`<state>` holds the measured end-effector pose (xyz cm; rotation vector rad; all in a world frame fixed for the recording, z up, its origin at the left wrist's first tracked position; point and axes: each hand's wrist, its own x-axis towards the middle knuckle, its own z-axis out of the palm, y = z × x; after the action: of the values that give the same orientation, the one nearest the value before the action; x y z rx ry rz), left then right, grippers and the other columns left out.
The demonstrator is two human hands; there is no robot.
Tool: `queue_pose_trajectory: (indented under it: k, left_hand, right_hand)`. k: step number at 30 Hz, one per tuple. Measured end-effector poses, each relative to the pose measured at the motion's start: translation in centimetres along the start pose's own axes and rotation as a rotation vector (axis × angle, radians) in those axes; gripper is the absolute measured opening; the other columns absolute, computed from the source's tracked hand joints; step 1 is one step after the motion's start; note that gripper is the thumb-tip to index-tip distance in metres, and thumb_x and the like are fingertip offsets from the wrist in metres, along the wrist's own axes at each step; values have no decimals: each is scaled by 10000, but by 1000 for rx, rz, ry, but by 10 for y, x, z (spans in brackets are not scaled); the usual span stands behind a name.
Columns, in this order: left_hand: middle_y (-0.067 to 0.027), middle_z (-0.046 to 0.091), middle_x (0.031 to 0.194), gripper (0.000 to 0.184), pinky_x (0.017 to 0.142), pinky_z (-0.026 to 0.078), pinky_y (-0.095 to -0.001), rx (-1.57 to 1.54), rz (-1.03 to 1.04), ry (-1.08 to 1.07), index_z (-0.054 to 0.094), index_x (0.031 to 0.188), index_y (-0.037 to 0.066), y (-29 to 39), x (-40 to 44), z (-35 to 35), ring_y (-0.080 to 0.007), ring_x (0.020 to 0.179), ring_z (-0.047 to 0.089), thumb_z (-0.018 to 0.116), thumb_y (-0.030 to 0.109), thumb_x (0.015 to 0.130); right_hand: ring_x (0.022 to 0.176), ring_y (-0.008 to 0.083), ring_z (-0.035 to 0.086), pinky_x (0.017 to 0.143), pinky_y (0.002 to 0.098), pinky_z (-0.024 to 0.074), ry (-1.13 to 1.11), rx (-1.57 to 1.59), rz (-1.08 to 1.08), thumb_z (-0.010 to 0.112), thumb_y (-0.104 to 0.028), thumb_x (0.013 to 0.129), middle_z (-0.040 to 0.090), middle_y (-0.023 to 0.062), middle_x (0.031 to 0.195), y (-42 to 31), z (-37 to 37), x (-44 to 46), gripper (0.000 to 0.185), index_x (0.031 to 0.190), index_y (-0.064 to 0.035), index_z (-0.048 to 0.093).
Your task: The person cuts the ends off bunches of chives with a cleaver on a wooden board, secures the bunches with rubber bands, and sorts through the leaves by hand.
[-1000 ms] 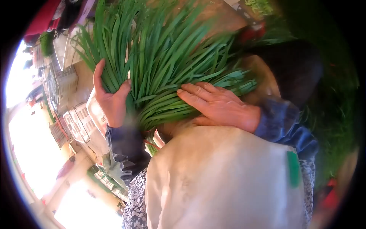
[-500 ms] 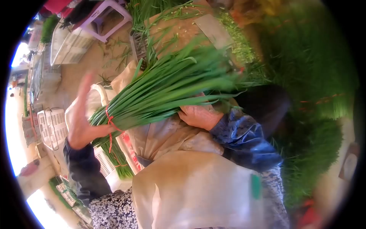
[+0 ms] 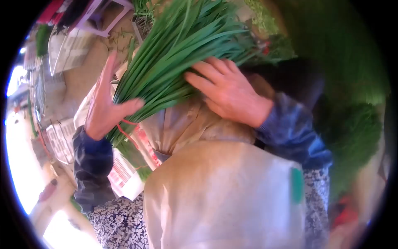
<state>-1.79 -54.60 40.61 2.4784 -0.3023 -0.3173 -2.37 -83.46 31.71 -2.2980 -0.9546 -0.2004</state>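
Note:
A thick bunch of garlic chives (image 3: 178,58) lies slantwise across my lap, its loose leaf ends fanned toward the upper right. Near its lower left end a red tie (image 3: 125,128) shows. My left hand (image 3: 108,101) is open beside that end, thumb laid over the leaves and fingers stretched upward along the far side. On the near side of the fanned leaves rests my right hand (image 3: 232,92), back up, its fingers spread and slightly bent on the greens. Part of the tied end is hidden behind the left hand and wrist.
Below my left wrist, a white basket (image 3: 124,174) holds more tied greens (image 3: 143,171). A pale purple stool (image 3: 108,31) and a white crate (image 3: 68,47) stand at upper left. Heaped greens (image 3: 344,54) fill the right side. My apron (image 3: 219,191) covers my lap.
My right hand has come from under the leaves to lie on top of them, fingers spread. My left hand has shifted up along the bunch, past the tie. The view has moved a little.

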Motion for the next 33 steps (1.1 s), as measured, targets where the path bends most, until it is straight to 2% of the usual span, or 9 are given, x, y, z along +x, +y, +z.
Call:
queue_pose_trajectory:
  k: [1,2,5,7,10,13,16,27,33]
  left_hand:
    - [-231,471,1374,1010,1065,358,-407,242,65,57,238,1461,-36,14,10,10,-342,1298,446,800,217,660]
    - [-231,471,1374,1010,1065,358,-407,269,74,27,238,1461,-36,22,21,19,-342,1298,446,800,217,660]
    - [-213,532,1304,919,1002,430,-404,252,-5,-159,259,1446,-40,17,53,33,-325,1185,547,770,135,702]
    - [-176,575,1237,798,926,485,-354,-526,-145,2,290,1425,-44,-1,60,20,-247,1079,604,702,15,745]
    - [-174,572,1221,745,913,488,-320,-520,-157,72,294,1415,-48,-9,59,12,-204,1067,595,642,-68,756]
    - [-200,573,1211,743,900,500,-329,-592,-173,154,284,1416,-52,-2,51,16,-233,1051,607,617,-87,752]
    - [-206,590,1182,731,876,516,-341,-665,-201,280,287,1410,-54,-7,46,15,-248,1018,625,606,-95,754]
    - [-215,610,1153,787,866,523,-348,-706,-209,370,231,1434,-52,-27,36,16,-256,984,642,620,-83,750]
    - [-236,611,1147,816,902,496,-339,-772,-146,499,197,1444,-52,-13,32,25,-249,997,638,617,-77,744]
  right_hand:
    - [1088,303,500,874,401,406,16,31,-92,627,-79,671,537,135,1148,-4,12,11,467,1133,-35,568]
    - [1048,297,514,864,393,407,38,58,-189,642,-100,677,541,129,1115,-7,20,17,466,1130,-32,560]
    - [1083,330,497,905,432,405,-32,283,-60,720,-164,691,519,166,1203,-6,38,18,595,1227,-13,511]
    - [1082,325,498,900,432,409,-23,351,3,729,-185,693,517,167,1205,-8,28,8,616,1236,-6,499]
    - [1087,349,490,886,441,421,-104,414,5,727,-239,718,484,176,1258,-5,20,15,652,1271,-8,472]
    - [1075,365,488,873,443,430,90,337,-86,720,-289,732,443,182,1315,-9,21,32,656,1277,-16,476]
    - [1075,342,469,869,432,433,-101,199,37,728,-352,723,405,170,1380,-12,42,34,728,1314,-23,458]
    - [999,341,503,850,424,465,-100,215,-3,725,-344,696,376,172,1424,-20,34,22,795,1355,-22,420]
    - [1013,423,553,785,468,515,-184,258,115,671,-465,792,384,263,1383,-9,37,37,815,1408,-33,359]
